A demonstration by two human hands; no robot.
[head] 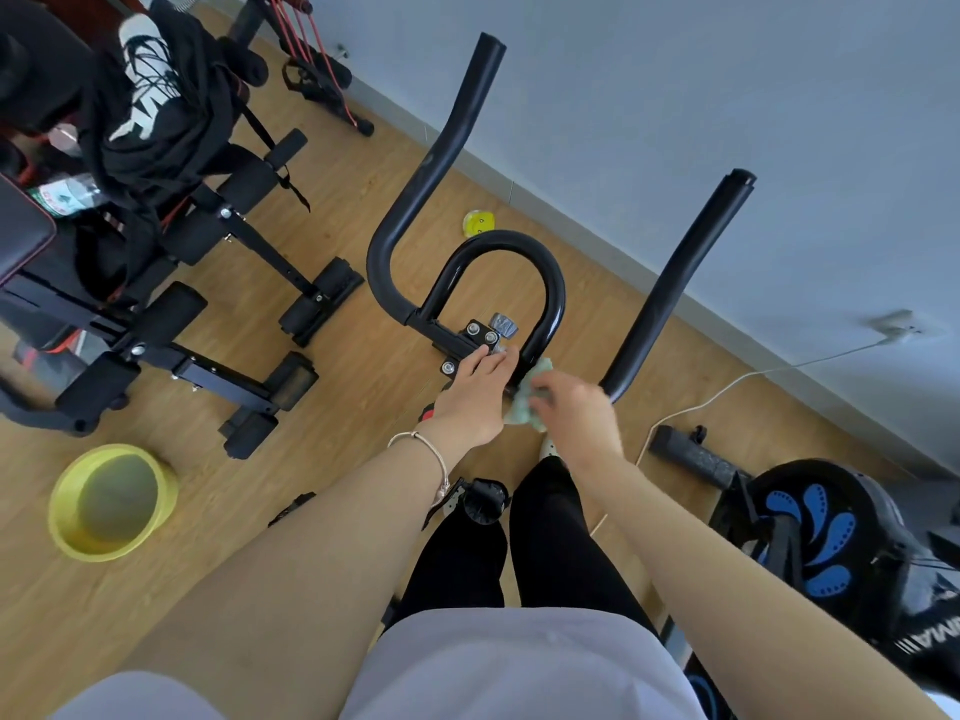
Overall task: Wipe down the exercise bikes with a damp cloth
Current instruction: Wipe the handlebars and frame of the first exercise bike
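The person stands over the bike, both arms stretched down to its black handlebars. The left hand lies flat and loose on the bolted clamp plate at the middle of the bars, fingers spread, gripping nothing. The right hand is bunched around a pale green cloth, pressing it against the base of the inner loop bar, just beside the left hand; the hand is blurred. A bracelet sits on the left wrist. On the wooden floor to the left stands a yellow basin, well apart from the bike, near a black workout bench draped with dark clothes. A second bike's flywheel with blue markings shows at the right, by the wall.
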